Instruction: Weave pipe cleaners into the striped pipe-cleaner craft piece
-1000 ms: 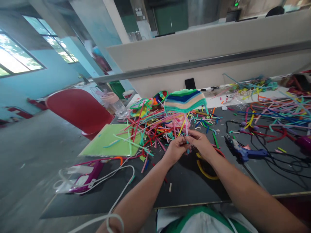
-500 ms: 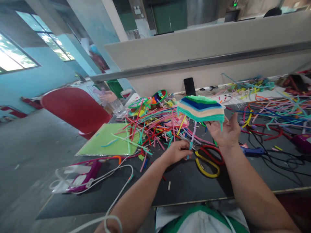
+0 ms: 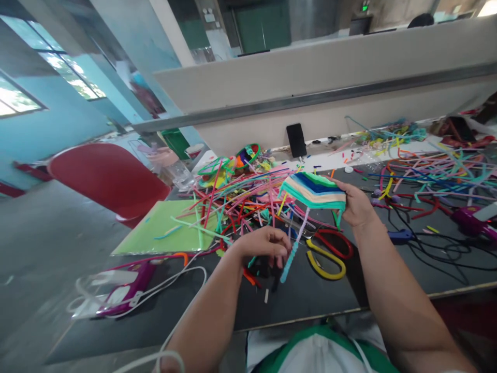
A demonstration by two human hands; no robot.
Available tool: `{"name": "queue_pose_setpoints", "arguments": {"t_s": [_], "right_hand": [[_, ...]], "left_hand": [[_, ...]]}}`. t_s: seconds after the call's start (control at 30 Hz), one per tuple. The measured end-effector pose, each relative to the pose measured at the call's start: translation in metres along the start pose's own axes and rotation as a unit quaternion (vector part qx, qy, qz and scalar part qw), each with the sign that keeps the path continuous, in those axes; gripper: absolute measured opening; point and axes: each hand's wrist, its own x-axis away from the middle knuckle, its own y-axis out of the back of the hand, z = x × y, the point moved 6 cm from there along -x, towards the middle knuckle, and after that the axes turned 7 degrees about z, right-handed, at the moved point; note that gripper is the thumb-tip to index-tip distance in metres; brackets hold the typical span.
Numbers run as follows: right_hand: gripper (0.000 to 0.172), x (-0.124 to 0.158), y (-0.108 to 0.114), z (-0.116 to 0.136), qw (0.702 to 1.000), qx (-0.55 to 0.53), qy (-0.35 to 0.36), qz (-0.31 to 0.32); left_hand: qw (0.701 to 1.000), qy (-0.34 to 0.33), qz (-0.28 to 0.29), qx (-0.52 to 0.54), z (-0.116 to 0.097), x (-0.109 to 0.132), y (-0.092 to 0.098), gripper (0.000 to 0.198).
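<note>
A miniature umbrella made of pipe cleaners has a striped canopy (image 3: pixel 316 190) in green, blue, cream and teal. Its lilac shaft (image 3: pixel 304 223) slants down to a light-blue handle end (image 3: pixel 289 263). My right hand (image 3: pixel 356 204) grips the canopy's right edge, fingers partly hidden behind it. Beside the handle is my left hand (image 3: pixel 266 244), palm down, with loosely bent fingers that hold nothing I can see. Scissors with one yellow and one red handle loop (image 3: pixel 330 261) lie on the dark table below the canopy.
Loose pipe cleaners (image 3: pixel 233 199) are heaped behind my left hand, and more (image 3: pixel 438 176) lie at right. A green sheet (image 3: pixel 155 233), a purple device with white cable (image 3: pixel 130 290), a blue-handled tool (image 3: pixel 399 237), black cords (image 3: pixel 427 254) and a phone (image 3: pixel 296 140) surround the work.
My left hand has let go of the handle end and moved slightly left. My right hand has gone from supporting the canopy underneath to gripping its edge, and the umbrella has tilted and dropped slightly.
</note>
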Motion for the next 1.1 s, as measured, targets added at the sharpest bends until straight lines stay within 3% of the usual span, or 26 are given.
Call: {"name": "queue_pose_setpoints", "arguments": {"t_s": [0.07, 0.2, 0.3, 0.4, 0.57, 0.67, 0.77, 0.87, 0.97, 1.1], "right_hand": [[0.041, -0.002, 0.000, -0.002, 1.000, -0.001, -0.004, 0.002], [0.042, -0.003, 0.000, -0.003, 1.000, -0.009, 0.000, 0.002], [0.043, -0.003, -0.008, -0.009, 0.999, -0.022, -0.019, 0.020], [0.044, -0.001, -0.020, -0.017, 0.997, -0.029, -0.047, 0.045], [0.041, 0.004, -0.034, -0.026, 0.992, -0.029, -0.093, 0.078], [0.039, 0.001, -0.028, -0.025, 0.994, -0.038, -0.082, 0.056], [0.037, -0.003, -0.018, -0.024, 0.997, -0.045, -0.068, 0.012], [0.029, -0.004, -0.011, -0.028, 0.994, -0.052, -0.089, -0.040], [0.023, -0.004, -0.010, -0.034, 0.989, -0.070, -0.110, -0.070], [0.021, -0.006, -0.002, -0.040, 0.982, -0.102, -0.115, -0.110]], "left_hand": [[1.000, -0.007, -0.003, 0.019, -0.002, 0.010, 0.008, 0.031], [0.978, -0.088, -0.173, 0.073, -0.005, 0.027, 0.046, 0.033], [0.923, -0.171, -0.310, 0.148, -0.004, 0.034, 0.071, 0.031], [0.864, -0.224, -0.399, 0.210, 0.001, 0.037, 0.087, 0.030], [0.822, -0.258, -0.413, 0.295, 0.006, 0.039, 0.096, 0.034], [0.822, -0.262, -0.443, 0.243, 0.004, 0.047, 0.099, 0.033], [0.834, -0.212, -0.497, 0.109, 0.005, 0.052, 0.102, 0.030], [0.842, -0.115, -0.518, -0.098, 0.007, 0.047, 0.102, 0.028], [0.832, 0.009, -0.471, -0.295, 0.011, 0.036, 0.098, 0.029], [0.816, 0.127, -0.397, -0.400, 0.018, 0.027, 0.088, 0.027]]}}
